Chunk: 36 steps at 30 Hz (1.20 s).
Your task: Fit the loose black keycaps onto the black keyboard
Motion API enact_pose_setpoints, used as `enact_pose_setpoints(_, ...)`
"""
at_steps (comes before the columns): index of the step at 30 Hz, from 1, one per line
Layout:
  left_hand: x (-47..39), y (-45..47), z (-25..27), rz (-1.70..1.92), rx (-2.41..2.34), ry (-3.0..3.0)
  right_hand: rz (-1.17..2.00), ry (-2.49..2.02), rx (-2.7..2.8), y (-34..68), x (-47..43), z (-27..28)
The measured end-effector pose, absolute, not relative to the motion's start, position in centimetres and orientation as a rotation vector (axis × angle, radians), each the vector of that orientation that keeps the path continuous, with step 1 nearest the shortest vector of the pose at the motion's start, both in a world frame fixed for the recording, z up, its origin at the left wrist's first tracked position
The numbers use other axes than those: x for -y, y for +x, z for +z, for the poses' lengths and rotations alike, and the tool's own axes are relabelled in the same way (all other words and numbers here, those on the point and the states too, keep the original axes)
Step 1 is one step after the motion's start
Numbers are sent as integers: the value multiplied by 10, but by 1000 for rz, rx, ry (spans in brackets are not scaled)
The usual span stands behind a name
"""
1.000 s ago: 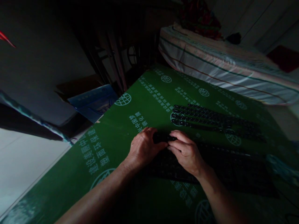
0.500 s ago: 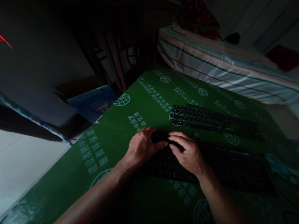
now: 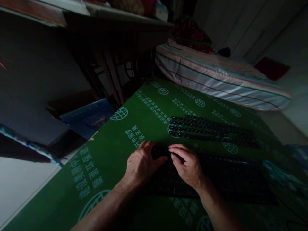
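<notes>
A striped mattress (image 3: 221, 78) lies near dim walls (image 3: 234, 30)

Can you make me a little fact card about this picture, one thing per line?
Left hand: at the black keyboard's far left corner
Right hand: close beside it, over the keyboard
Between hands: too dark to tell
Black keys: laid in rows beyond the keyboard
Table: green, with pale globes and writing
Behind: bed, striped cover

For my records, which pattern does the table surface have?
The table surface shows pale globes and lettering on green; head view.
</notes>
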<state>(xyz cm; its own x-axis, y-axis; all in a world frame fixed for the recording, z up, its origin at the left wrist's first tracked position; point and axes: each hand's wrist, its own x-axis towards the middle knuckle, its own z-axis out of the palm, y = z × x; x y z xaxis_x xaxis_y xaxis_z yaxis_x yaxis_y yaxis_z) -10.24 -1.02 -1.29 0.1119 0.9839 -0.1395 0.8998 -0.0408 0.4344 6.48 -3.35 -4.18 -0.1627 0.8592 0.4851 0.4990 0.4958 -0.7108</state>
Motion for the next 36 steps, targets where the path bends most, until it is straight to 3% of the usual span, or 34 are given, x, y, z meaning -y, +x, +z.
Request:
enact_pose_setpoints(12, 10, -106, -19, 347, -1824, 2114, 537, -1118, 1670, 66, 33, -29)
enact_pose_setpoints(19, 14, -109, -26, 340, -1811, 2195, 355, -1252, 1644, 101, 2, -9)
enact_pose_setpoints(28, 16, -116, -44, 612, -1685, 2444, 76, -1680, 2026, 157, -104, 0)
enact_pose_setpoints(36, 12, -121, -50, 887, -1525, 2526, 81, -1954, 2314, 166, -146, -11)
